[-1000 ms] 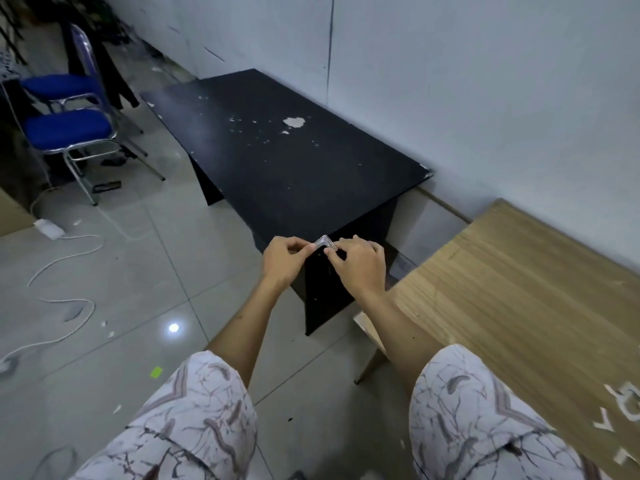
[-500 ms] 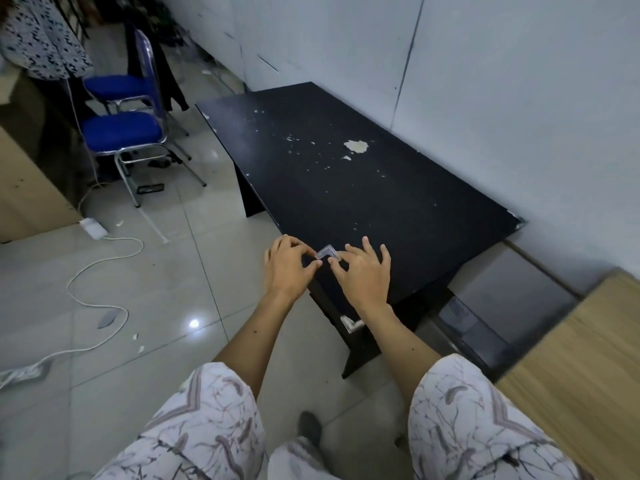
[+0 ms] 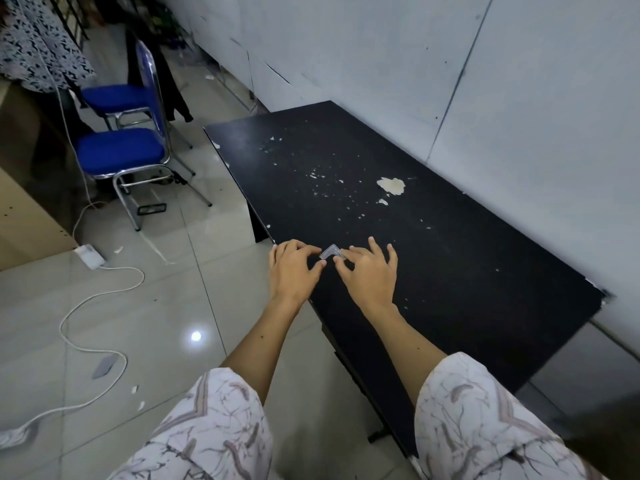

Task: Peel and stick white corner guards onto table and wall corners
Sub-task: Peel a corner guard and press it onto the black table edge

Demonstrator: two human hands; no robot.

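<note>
Corner guard (image 3: 331, 252), small, pale and L-shaped, sits between my two hands, held just above the near long edge of a black counter (image 3: 450, 271) that stands against a white wall (image 3: 519, 81). My left hand (image 3: 292, 270) pinches its left end between thumb and curled fingers. My right hand (image 3: 369, 275) pinches the right end with thumb and forefinger, its other fingers (image 3: 374, 244) spread and lifted over the counter top. The top is scuffed, with pale chips (image 3: 391, 186) in its paint.

I judge I am at the peeling step, working the backing loose; whether any backing is off yet is too small to tell. The next move calls for carrying the guard to a counter corner, lining its angle up with the two edges, then pressing it on firmly.

Blue chairs (image 3: 119, 150) stand well apart on the tiled floor (image 3: 138, 323), beside a white cable (image 3: 104, 296).
</note>
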